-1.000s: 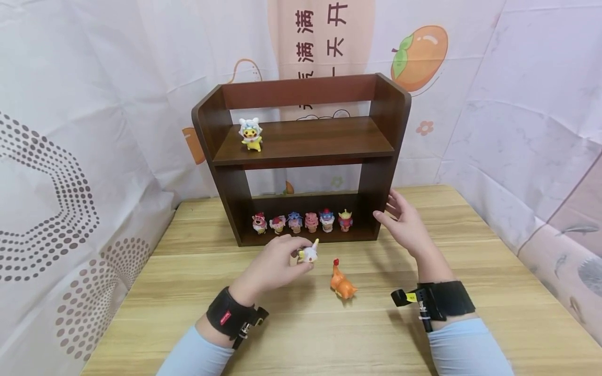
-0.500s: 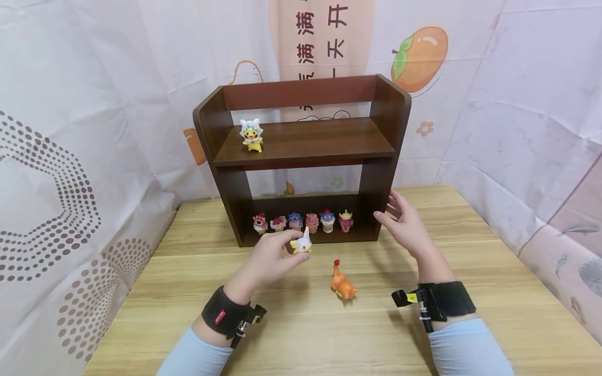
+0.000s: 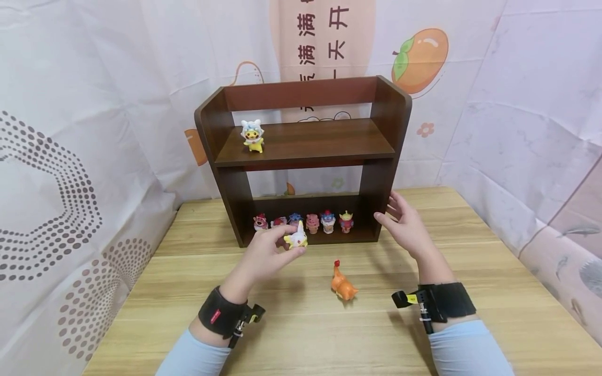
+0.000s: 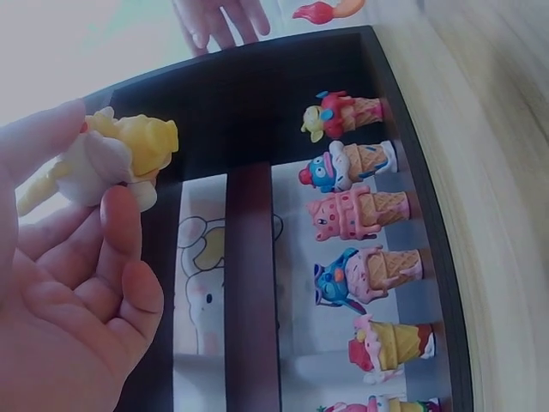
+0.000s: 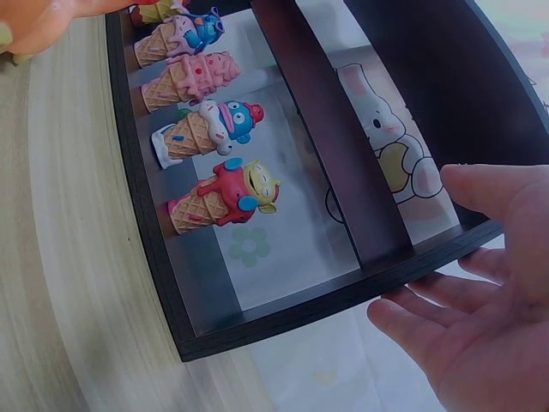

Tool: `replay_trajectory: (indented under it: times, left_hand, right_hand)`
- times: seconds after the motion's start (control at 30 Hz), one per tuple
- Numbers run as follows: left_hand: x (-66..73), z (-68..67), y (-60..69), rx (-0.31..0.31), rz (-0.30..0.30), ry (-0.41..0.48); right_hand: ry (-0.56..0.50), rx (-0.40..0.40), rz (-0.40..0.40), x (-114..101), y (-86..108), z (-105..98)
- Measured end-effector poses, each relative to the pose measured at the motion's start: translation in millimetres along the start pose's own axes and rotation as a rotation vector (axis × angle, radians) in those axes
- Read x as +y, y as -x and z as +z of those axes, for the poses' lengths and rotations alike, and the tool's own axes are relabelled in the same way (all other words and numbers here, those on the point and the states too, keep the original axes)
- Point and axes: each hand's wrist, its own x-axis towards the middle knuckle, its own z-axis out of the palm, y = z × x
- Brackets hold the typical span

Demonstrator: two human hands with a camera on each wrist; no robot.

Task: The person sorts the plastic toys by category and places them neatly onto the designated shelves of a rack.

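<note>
In the head view my left hand (image 3: 267, 255) pinches a small white-and-yellow toy figure (image 3: 297, 239) with a pointed tip, in front of the lower shelf. Up close, the left wrist view shows the figure (image 4: 107, 163) tilted between thumb and fingers. My right hand (image 3: 405, 224) holds the right side panel of a dark brown two-tier shelf (image 3: 305, 141); thumb and fingers lie on either side of the panel (image 5: 446, 245). An orange toy figure (image 3: 343, 287) with a red tip lies on the table, below and right of the left hand.
A yellow figure (image 3: 254, 137) in a white-and-blue hood stands at the upper shelf's left. Several ice-cream-cone figures line the lower shelf, with a red one (image 3: 346, 222) at the right end. A wooden table (image 3: 301, 334) bears the shelf. Printed cloth (image 3: 94, 78) hangs around it.
My left hand has lifted the white-and-yellow figure and moved it slightly left, towards the lower shelf. My right hand stays at the side panel, and the orange figure has not moved.
</note>
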Motion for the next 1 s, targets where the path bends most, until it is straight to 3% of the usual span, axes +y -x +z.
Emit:
replay_trajectory:
  times: [0.13,0.3,0.63,1.0]
  left_hand:
    - [0.8,-1.4,-1.3,0.032,0.011,0.011]
    - [1.7,-1.6,-3.6,0.117,0.047,0.048]
    - [13.6,-10.0,-12.0,0.250,0.110,0.056]
    - [24.8,-22.1,-25.1,0.296,0.163,0.038]
  right_hand:
    - [-0.008,0.002,0.000,-0.9,0.8,-0.4]
    - [-0.015,0.002,0.000,-1.7,1.4,-0.9]
    - [-0.021,0.000,-0.002,-1.7,0.4,-0.3]
    - [-0.022,-0.002,0.004,-0.6,-0.6,-0.5]
